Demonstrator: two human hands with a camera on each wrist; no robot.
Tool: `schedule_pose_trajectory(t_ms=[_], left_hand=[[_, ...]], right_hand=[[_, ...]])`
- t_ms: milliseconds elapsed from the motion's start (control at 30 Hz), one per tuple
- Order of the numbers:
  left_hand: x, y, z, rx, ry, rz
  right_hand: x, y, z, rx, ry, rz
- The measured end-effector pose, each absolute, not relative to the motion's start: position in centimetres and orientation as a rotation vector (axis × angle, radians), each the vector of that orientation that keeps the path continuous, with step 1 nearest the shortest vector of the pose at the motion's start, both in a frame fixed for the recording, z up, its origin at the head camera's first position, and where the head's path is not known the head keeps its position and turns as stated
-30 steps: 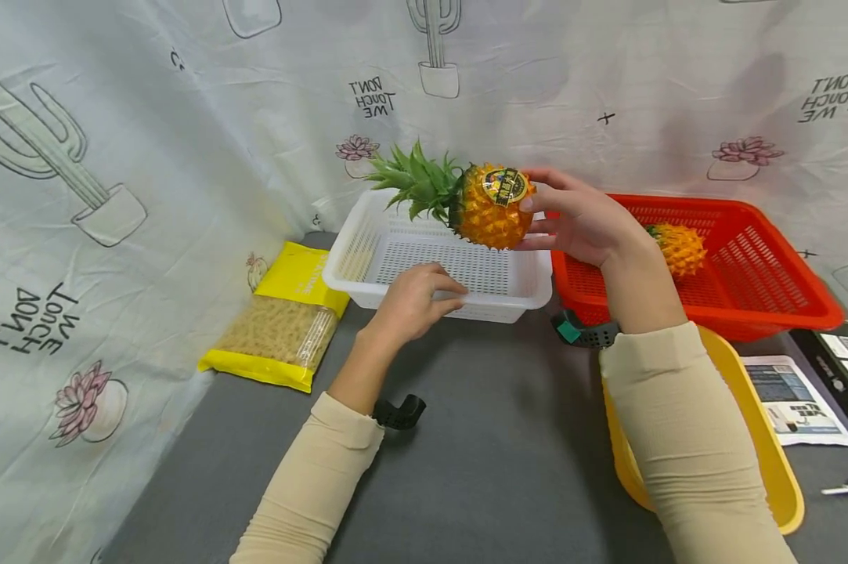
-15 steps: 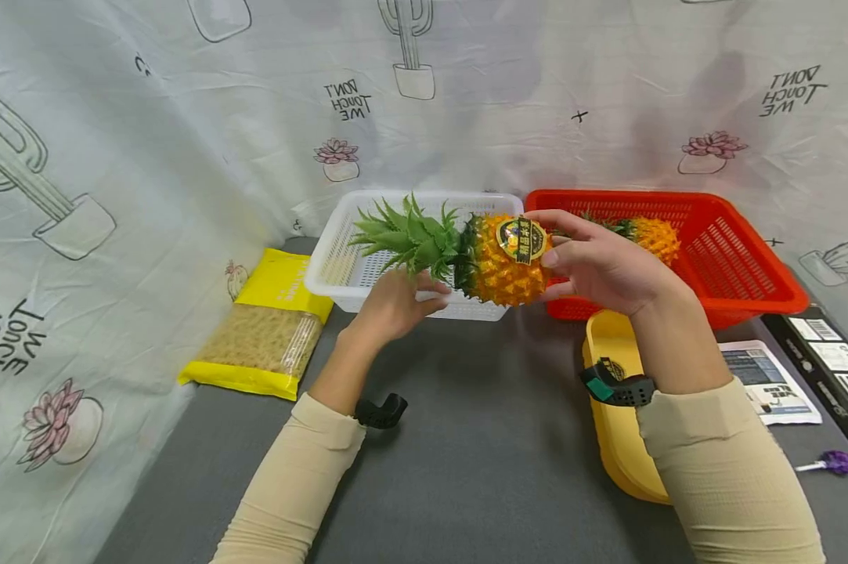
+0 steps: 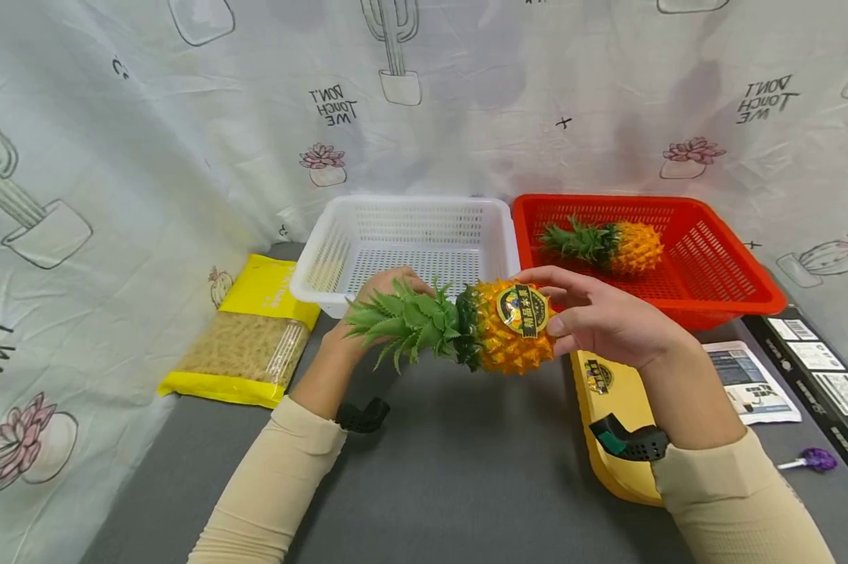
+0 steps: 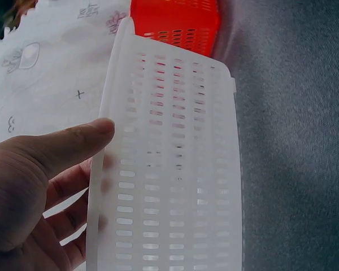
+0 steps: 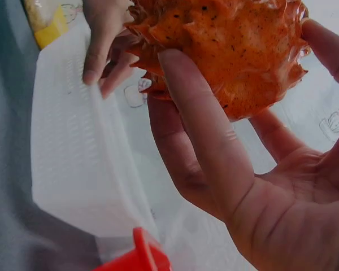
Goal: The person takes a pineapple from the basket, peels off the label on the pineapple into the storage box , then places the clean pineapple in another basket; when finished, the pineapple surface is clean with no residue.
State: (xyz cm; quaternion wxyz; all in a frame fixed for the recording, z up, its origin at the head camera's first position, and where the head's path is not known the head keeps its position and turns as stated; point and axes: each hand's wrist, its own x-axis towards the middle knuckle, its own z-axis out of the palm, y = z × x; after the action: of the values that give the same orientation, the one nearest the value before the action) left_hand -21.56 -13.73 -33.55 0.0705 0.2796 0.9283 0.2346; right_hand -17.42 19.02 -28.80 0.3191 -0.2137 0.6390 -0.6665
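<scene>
A small orange pineapple (image 3: 508, 337) with a green crown and a black-and-gold label lies sideways in the air, its crown pointing left. My right hand (image 3: 603, 317) holds it by its base end, fingers and thumb spread around the body. My left hand (image 4: 28, 192) grips the front rim of the white plastic basket (image 4: 181, 152), thumb outside and fingers inside. In the head view the crown covers part of that hand. The red basket (image 3: 719, 305) stands against the white one's right side, with a second pineapple (image 3: 637, 247) lying in it.
A yellow bag of pasta (image 3: 243, 341) leans at the left. On the right are a yellow tray (image 3: 621, 446), a white printed packet (image 3: 751, 384), a long black box (image 3: 818, 392) and a purple lollipop (image 3: 818, 460). A patterned sheet (image 3: 466, 141) hangs behind.
My right hand has brought the pineapple down and nearer, from above the white basket to in front of its near rim. The left hand stays at that rim. The head view has shifted slightly.
</scene>
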Motion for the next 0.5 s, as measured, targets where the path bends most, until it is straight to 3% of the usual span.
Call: schedule_pose_trajectory(t_ms=[33, 100, 500], left_hand=[[-22.2, -13.7, -33.8, 0.953, 2.755, 0.932], [-22.8, -13.8, -34.4, 1.003, 2.955, 0.837], [-21.7, -15.0, -32.5, 0.887, 2.922, 0.965]], right_hand=[[-17.3, 19.2, -29.0, -0.562, 1.686, -1.738], [-17.1, 19.3, -29.4, -0.567, 1.697, -1.713], [-16.4, 19.6, -31.7, -0.518, 1.731, -1.640]])
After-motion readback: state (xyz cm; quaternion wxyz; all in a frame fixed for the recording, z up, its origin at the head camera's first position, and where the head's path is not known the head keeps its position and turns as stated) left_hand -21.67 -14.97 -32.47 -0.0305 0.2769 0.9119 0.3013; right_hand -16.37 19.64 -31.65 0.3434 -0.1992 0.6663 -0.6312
